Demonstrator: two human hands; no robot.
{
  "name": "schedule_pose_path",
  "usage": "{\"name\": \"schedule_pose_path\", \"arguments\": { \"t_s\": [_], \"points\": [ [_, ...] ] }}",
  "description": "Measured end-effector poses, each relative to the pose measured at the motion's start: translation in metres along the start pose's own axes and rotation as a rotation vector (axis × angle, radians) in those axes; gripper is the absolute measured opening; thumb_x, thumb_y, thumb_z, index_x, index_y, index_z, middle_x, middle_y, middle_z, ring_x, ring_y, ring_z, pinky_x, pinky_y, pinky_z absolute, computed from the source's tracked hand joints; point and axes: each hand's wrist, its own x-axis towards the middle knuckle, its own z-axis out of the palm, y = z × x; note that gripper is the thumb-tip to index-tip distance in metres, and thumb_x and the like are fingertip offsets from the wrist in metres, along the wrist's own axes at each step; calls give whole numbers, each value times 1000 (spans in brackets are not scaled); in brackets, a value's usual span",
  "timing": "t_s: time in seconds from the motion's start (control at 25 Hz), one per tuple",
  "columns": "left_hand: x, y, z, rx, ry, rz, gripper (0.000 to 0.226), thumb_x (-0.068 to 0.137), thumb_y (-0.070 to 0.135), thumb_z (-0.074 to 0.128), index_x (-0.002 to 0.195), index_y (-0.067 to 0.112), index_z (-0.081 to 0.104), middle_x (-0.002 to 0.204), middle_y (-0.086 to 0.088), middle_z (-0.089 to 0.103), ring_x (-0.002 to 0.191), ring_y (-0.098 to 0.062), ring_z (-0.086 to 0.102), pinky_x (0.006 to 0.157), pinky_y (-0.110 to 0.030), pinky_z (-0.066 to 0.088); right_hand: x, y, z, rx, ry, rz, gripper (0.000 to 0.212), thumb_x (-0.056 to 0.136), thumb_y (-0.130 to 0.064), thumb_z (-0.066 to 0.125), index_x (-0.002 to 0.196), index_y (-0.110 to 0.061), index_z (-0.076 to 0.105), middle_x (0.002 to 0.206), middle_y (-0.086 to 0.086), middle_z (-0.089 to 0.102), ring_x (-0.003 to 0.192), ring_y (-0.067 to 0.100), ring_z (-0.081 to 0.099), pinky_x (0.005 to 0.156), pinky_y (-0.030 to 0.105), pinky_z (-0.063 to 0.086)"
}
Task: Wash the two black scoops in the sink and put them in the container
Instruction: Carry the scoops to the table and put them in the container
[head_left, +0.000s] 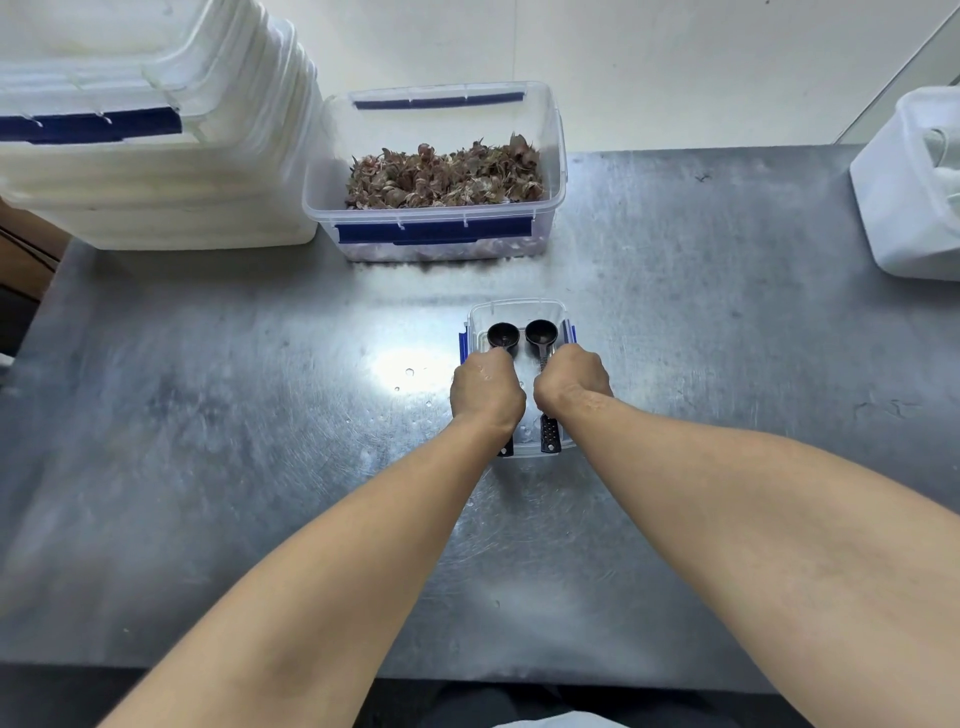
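Note:
A small clear container (517, 307) with blue side clips stands on the steel table. Two black scoops lie side by side in it, bowls toward the far end. My left hand (485, 389) grips the handle of the left scoop (503, 335). My right hand (571, 382) grips the handle of the right scoop (541, 332). Both handle ends stick out below my wrists at the container's near rim. No sink is in view.
A larger clear box (550, 130) with dried reddish leaves stands behind. A stack of white tubs (156, 156) fills the far left, and a white container (904, 208) sits at the far right. Water drops dot the steel table (234, 415) beside my left hand.

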Motion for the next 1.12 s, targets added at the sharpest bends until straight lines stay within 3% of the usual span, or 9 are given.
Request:
{"name": "schedule_pose_path", "arguments": {
  "t_s": [0.08,0.16,0.44,0.68,0.96,1.12],
  "points": [
    [-2,0,-1,26,10,11,26,77,-7,52,60,11,42,61,-7,44,66,-32,51,55,-33,37,-1,0,0,0,-7,-4,23,86,3,56,102,-8,67,108,12,69,92,31,67,71,35,54],
    [-2,-2,0,39,22,27,32,78,-7,53,60,13,36,60,-5,39,66,-31,49,56,-34,37,-2,0,-1,-11,-7,-14,23,87,2,56,105,-7,67,110,13,69,96,32,68,72,36,54],
    [0,-7,-2,11,36,11,19,79,-9,51,70,9,48,77,-14,57,70,-34,54,56,-34,36,-5,2,5,-77,62,-72,18,93,-22,62,105,-10,68,88,6,57,78,28,56,62,32,43],
    [-3,-3,0,70,54,19,34,78,-13,51,59,11,37,69,-10,50,66,-29,52,52,-33,35,-4,3,8,-180,55,-98,22,90,-9,65,112,-11,67,109,10,69,97,29,67,65,32,46],
    [-3,-4,2,51,64,9,33,77,-12,52,59,11,36,66,-8,47,66,-28,51,51,-32,33,-3,4,9,-176,84,-108,12,92,-9,64,103,-10,68,100,9,68,79,25,55,62,32,43],
    [-7,-4,2,20,57,11,33,80,-6,54,59,11,35,63,-6,43,66,-29,51,52,-32,33,-5,6,6,-133,81,-126,12,92,-23,66,88,-14,60,81,4,54,76,26,55,57,30,40]
  ]
}}
